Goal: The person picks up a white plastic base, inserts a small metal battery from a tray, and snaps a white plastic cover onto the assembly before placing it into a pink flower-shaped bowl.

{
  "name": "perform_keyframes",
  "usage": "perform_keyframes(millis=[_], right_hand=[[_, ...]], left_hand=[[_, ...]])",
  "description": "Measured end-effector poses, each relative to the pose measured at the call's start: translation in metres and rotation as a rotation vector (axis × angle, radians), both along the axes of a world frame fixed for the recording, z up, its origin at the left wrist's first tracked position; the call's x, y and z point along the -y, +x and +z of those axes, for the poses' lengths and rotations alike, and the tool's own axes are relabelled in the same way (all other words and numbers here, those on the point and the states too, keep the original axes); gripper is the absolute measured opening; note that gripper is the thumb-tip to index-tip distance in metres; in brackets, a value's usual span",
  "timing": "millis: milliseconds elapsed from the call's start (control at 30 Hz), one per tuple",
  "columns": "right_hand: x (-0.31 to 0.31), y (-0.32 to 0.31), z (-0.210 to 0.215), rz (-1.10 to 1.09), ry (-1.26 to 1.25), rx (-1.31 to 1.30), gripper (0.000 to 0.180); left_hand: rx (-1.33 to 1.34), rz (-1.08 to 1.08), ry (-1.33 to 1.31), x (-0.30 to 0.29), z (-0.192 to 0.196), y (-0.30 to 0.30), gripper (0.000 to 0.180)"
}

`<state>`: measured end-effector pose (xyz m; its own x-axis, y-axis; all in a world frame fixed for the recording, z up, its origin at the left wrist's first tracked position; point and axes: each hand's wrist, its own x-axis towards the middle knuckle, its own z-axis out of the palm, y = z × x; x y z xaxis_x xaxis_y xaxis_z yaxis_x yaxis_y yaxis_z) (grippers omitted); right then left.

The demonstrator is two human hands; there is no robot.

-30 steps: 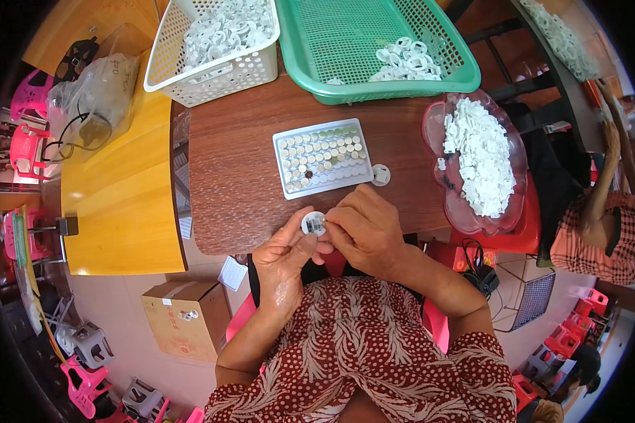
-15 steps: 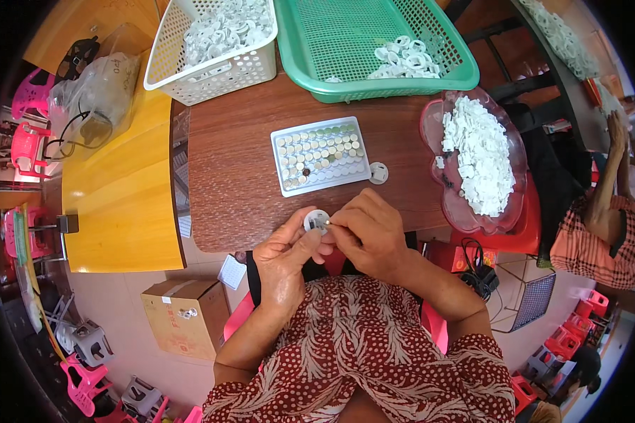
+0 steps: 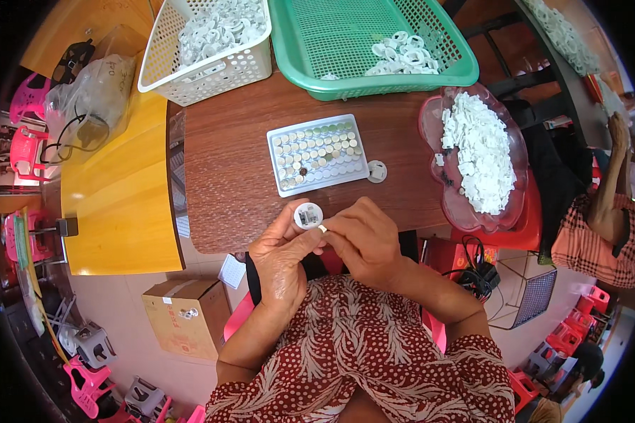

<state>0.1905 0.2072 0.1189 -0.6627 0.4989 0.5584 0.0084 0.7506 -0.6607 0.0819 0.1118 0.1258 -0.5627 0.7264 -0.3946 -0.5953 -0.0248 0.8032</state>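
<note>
My left hand (image 3: 282, 257) holds a small round white plastic housing (image 3: 307, 216) between thumb and fingers; grey and dark parts show in its hollow side. My right hand (image 3: 365, 238) pinches a small shiny disc, likely a button cell (image 3: 322, 229), beside the housing's lower right edge, near my left thumb. Beyond my hands lies a white tray (image 3: 281, 189) with rows of round button cells (image 3: 309, 150), one spot dark; several pockets at its near side hold none. A second round white housing (image 3: 377, 171) rests at the tray's right corner.
Behind the tray stand a white basket (image 3: 226, 76) and a green basket (image 3: 374, 87), both holding white plastic pieces. A pink flower-shaped bowl (image 3: 441, 194) of small white pieces sits to the right. Left is a yellow table (image 3: 120, 218); a cardboard box (image 3: 183, 321) stands on the floor.
The housing in my left hand has shifted up and left, its hollow side facing up more. My right fingers have moved from over the housing to its lower edge, showing the disc.
</note>
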Motion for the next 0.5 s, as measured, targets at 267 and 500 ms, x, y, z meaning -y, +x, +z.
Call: perform_keyframes(millis=[267, 500], right_hand=[[0.0026, 0.002, -0.0005, -0.02, -0.151, 0.028, 0.013], [0.0039, 0.0058, -0.0031, -0.08, -0.097, -0.039, 0.02]], left_hand=[[-0.033, 0.003, -0.007, -0.0011, 0.0014, 0.0059, 0.038], [0.068, 0.004, 0.027, -0.001, 0.0023, 0.006, 0.032]])
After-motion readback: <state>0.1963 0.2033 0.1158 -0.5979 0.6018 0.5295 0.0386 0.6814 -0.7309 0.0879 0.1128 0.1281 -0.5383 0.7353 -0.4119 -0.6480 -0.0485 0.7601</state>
